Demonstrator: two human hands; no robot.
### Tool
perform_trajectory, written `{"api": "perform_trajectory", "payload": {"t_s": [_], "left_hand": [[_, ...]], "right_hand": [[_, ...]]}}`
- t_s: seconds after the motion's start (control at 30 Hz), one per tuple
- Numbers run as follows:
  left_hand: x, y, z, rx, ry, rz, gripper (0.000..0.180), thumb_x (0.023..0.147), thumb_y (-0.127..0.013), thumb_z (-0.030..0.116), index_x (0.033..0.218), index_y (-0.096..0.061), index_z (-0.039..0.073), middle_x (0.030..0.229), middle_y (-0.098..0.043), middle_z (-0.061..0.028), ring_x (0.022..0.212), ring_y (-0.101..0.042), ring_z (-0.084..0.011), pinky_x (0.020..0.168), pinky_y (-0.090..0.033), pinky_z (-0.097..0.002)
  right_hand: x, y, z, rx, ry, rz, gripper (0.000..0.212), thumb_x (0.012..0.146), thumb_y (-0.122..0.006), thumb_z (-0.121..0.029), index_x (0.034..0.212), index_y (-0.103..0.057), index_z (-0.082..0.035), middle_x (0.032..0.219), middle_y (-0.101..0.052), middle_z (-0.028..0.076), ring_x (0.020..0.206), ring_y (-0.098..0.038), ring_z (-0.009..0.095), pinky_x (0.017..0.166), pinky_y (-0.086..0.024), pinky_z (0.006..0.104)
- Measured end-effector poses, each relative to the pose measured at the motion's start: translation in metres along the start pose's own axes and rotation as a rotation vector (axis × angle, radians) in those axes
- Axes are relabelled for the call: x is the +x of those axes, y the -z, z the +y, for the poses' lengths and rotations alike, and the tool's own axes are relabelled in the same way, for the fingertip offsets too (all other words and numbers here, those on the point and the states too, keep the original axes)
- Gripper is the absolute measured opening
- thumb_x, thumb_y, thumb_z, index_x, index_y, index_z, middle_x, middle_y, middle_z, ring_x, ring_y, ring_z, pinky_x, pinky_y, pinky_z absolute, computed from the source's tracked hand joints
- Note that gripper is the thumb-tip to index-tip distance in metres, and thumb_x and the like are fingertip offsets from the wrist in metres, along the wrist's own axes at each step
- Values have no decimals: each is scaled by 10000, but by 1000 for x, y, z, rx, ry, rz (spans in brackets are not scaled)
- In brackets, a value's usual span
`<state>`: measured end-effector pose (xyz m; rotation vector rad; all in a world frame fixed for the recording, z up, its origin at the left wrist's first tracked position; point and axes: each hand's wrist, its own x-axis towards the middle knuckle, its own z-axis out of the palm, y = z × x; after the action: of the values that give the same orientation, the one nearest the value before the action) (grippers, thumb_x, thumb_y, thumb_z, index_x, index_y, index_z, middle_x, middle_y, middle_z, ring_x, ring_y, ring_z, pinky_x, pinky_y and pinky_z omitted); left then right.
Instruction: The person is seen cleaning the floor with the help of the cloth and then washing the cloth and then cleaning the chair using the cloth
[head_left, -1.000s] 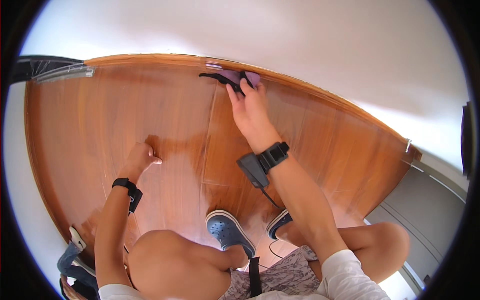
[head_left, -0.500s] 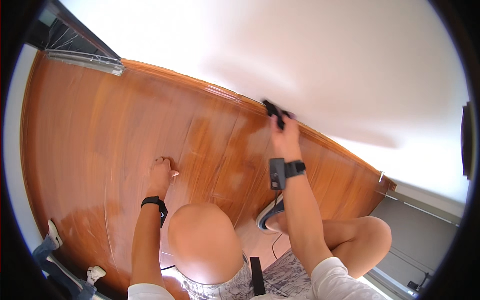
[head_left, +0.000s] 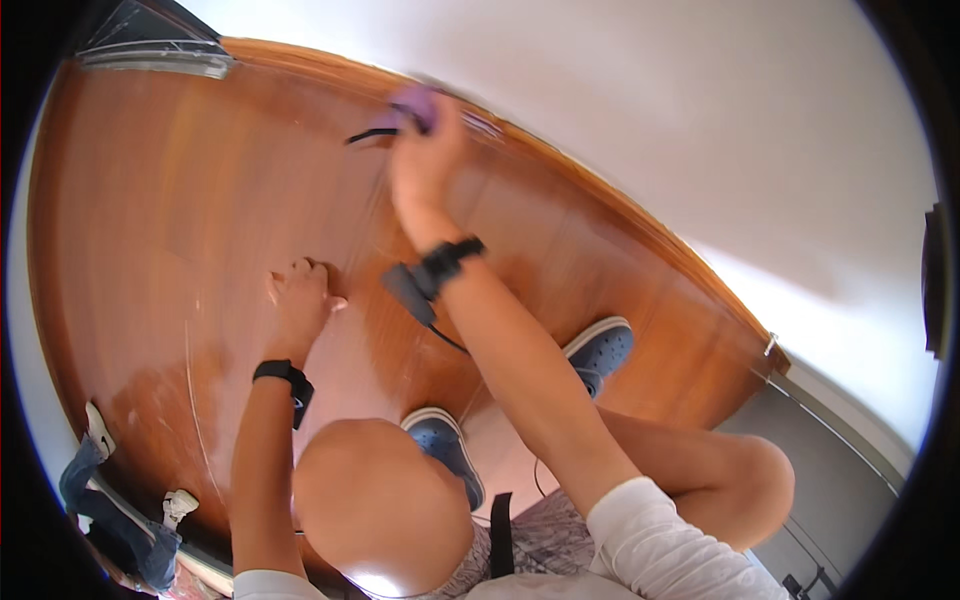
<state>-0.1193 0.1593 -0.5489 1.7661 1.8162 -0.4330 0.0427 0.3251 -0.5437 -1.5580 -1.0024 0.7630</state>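
1. Door (head_left: pixel 200 220): a brown wooden panel fills the view, its surface glossy, with faint pale streaks low on the left.
2. Right hand (head_left: pixel 425 165): raised high on the door and clenched around a purple cloth (head_left: pixel 415 105), which is pressed against the wood near the upper edge. The hand is blurred, so the exact finger positions cannot be told.
3. Cloth: bunched under the right hand; a dark strap or cord (head_left: pixel 370 133) trails from it to the left.
4. Left hand (head_left: pixel 300 300): grasping nothing, fingers curled, knuckles resting against the door at mid-height, well apart from the cloth.
5. Wristbands: a black band on each wrist; the right one (head_left: pixel 450 262) carries a small dark device with a cable.
6. Posture: the person crouches close to the door, knees bent, blue shoes (head_left: pixel 600 350) on the floor just beside its foot.
7. Technique, as a judgement: keep the cloth flat and fully under the palm, work in overlapping strokes along the grain, and use the braced left hand to steady the body so that pressure stays even at full reach.
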Motion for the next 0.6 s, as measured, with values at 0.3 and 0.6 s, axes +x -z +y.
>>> {"api": "perform_trajectory", "payload": {"t_s": [0.3, 0.6], "left_hand": [[-11, -12, -15, 51, 119, -65, 465, 728, -782, 341, 1105, -611, 129, 1200, -539, -58, 1200, -496, -239, 1027, -300, -634], [-16, -13, -16, 127, 94, 23, 460, 721, -790, 337, 1063, -597, 97, 1162, -540, -72, 1159, -519, -260, 948, -369, -600]], "right_hand": [[-5, 34, -13, 747, -655, 377, 261, 854, -609, 39, 1100, -531, 0, 1089, -584, 104, 988, -604, 191, 811, -520, 304], [-1, 107, 49, 748, -662, 401, 195, 898, -531, 56, 1065, -563, -39, 1041, -600, 85, 955, -614, 220, 847, -541, 340]]}}
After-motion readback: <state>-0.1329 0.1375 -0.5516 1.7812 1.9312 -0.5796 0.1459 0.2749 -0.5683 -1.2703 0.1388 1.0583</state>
